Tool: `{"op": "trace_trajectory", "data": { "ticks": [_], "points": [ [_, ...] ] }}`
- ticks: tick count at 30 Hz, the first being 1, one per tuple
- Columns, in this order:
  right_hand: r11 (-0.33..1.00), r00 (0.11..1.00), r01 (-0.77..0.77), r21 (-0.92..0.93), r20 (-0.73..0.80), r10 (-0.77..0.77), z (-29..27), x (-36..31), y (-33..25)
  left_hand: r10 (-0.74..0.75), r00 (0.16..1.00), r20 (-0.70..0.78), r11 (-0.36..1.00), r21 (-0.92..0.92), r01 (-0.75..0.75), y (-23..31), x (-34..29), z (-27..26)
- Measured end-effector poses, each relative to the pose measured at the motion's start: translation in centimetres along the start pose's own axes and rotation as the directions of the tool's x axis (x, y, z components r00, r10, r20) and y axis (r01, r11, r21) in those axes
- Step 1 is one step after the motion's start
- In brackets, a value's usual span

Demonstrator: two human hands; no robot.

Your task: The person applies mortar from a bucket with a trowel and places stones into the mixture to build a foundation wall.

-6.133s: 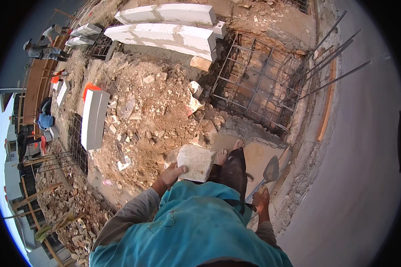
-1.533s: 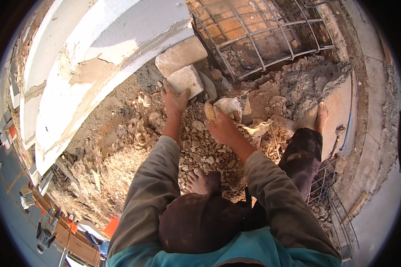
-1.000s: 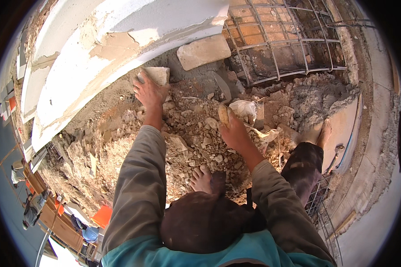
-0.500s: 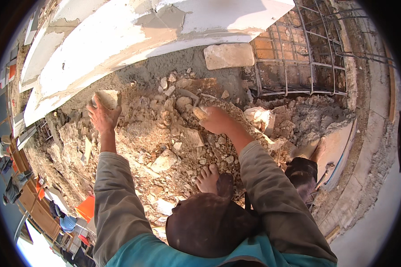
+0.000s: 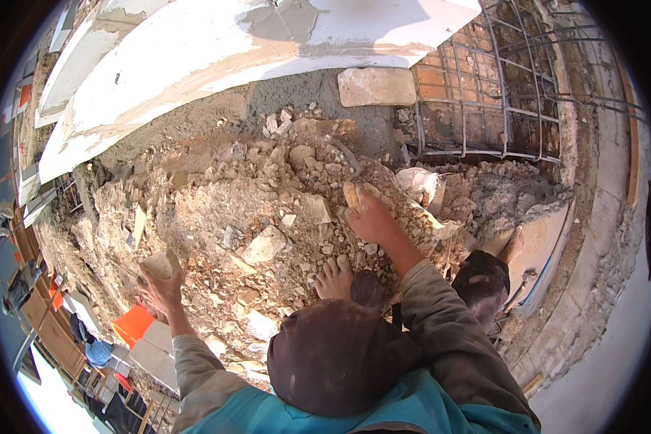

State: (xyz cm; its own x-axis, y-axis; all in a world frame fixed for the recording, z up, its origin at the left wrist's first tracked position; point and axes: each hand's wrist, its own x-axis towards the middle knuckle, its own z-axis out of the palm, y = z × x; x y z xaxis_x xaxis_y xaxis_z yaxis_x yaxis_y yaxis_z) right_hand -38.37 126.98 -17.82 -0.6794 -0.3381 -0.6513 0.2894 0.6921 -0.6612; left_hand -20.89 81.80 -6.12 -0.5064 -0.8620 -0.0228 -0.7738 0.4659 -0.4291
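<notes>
My left hand (image 5: 160, 293) is closed around a squarish tan stone block (image 5: 160, 265), held up over the rubble on the left. My right hand (image 5: 372, 219) grips the tan wooden handle of a trowel (image 5: 351, 195) near the middle. Its grey metal part (image 5: 347, 158) reaches away from me over loose stones and dirt, and I cannot tell whether it touches them. Beyond both hands runs a strip of grey wet mortar (image 5: 289, 98). A pale rectangular block (image 5: 377, 87) lies on that mortar.
A white plastered slab (image 5: 195, 58) borders the far side. A rebar cage (image 5: 484, 101) stands at far right. Near my bare foot (image 5: 334, 278) lie a large flat stone (image 5: 265, 244) and rubble. An orange bucket (image 5: 133, 324) is at left; a torn white sack (image 5: 419, 184) lies right.
My left hand has drawn the stone block back toward me from beside the mortar strip. My right hand has shifted slightly right with the trowel.
</notes>
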Motion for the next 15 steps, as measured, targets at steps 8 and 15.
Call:
{"op": "trace_trajectory", "data": {
  "ticks": [8,15],
  "points": [
    [0.961,0.961,0.277,-0.027,0.009,-0.276,3.2,7.9,3.5,-0.103,0.988,0.111,0.992,-0.064,0.111,1.8,-2.7,0.3],
    [0.905,1.000,-0.017,0.425,0.021,0.009,-2.3,1.7,-2.0,-0.077,0.924,0.375,0.912,-0.348,0.218,-9.3,2.6,10.2]
  ]
}}
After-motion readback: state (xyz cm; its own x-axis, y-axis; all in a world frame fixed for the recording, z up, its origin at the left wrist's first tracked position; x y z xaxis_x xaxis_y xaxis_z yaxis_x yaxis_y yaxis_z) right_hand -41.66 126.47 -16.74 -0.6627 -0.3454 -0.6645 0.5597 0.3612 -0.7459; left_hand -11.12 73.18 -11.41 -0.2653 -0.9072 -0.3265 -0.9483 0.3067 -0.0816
